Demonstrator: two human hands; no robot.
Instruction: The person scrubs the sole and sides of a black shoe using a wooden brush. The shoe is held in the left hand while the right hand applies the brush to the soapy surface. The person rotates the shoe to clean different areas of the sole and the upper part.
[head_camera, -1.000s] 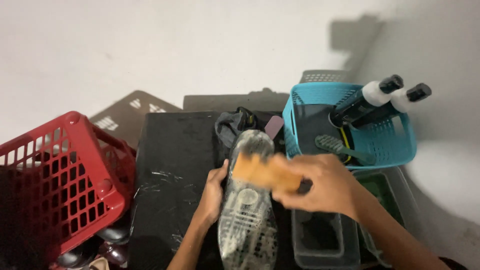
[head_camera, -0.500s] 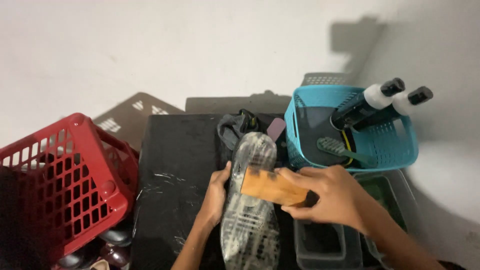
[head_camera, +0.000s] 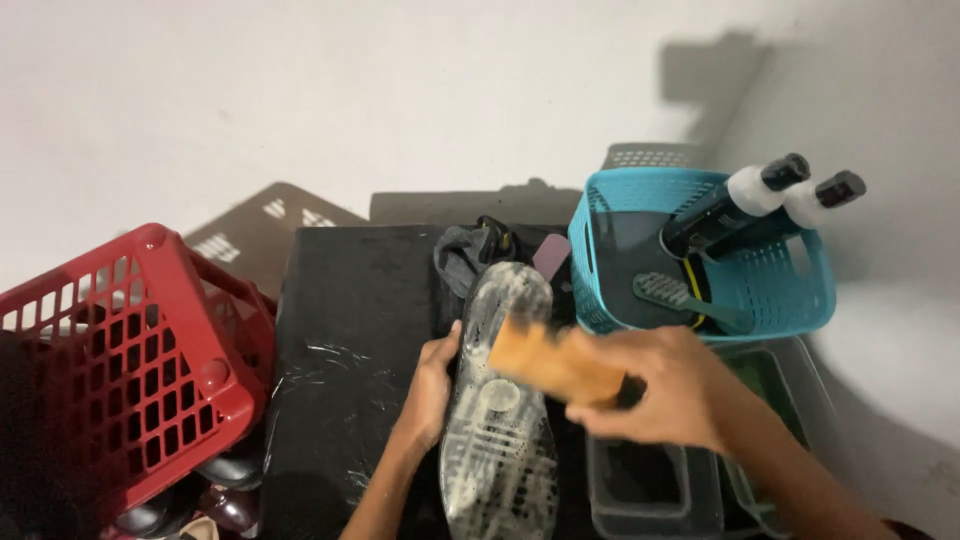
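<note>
A shoe (head_camera: 497, 420) lies sole up on a black table (head_camera: 340, 330), its grey, dirty sole facing me. My left hand (head_camera: 432, 385) grips the shoe's left edge at mid-length. My right hand (head_camera: 665, 385) holds a wooden-backed brush (head_camera: 555, 363) over the sole near the toe half; the brush and hand are blurred with motion.
A red plastic basket (head_camera: 130, 370) stands at the left with dark shoes (head_camera: 215, 495) under it. A teal basket (head_camera: 700, 255) at the right holds two bottles (head_camera: 770, 195) and a grey brush (head_camera: 680, 298). A grey tub (head_camera: 640, 490) sits below it. White wall behind.
My right hand keeps sliding the brush back and forth across the sole; it now sits slightly higher and more blurred. My left hand stays on the shoe's edge.
</note>
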